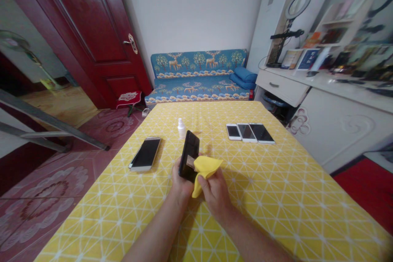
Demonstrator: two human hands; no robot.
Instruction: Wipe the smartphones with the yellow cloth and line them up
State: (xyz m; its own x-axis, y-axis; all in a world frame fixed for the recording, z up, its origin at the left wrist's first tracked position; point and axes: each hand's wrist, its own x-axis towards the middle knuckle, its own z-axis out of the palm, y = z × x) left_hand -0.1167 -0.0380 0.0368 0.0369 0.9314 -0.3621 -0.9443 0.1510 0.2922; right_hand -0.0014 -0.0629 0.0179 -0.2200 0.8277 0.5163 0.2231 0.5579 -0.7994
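Observation:
A black smartphone (190, 146) is tilted up above the table, gripped along its lower end by my left hand (181, 182). My right hand (217, 193) pinches a yellow cloth (207, 165), which lies against the phone's lower right edge and covers part of it. Just behind the phone stands a small white spray bottle (181, 128). To the left, a phone with a dark screen (146, 154) rests on top of another one, whose edge peeks out. Further right lie three phones side by side: a small white one (233, 131), a middle one (247, 132) and a larger one (262, 133).
The table wears a yellow cloth with white lines (270, 200). Beyond its far edge is a blue patterned sofa (196, 75). A white dresser (340, 118) with a ring light (299, 5) stands at right. At left are a red door (89, 20) and a metal frame (58, 133).

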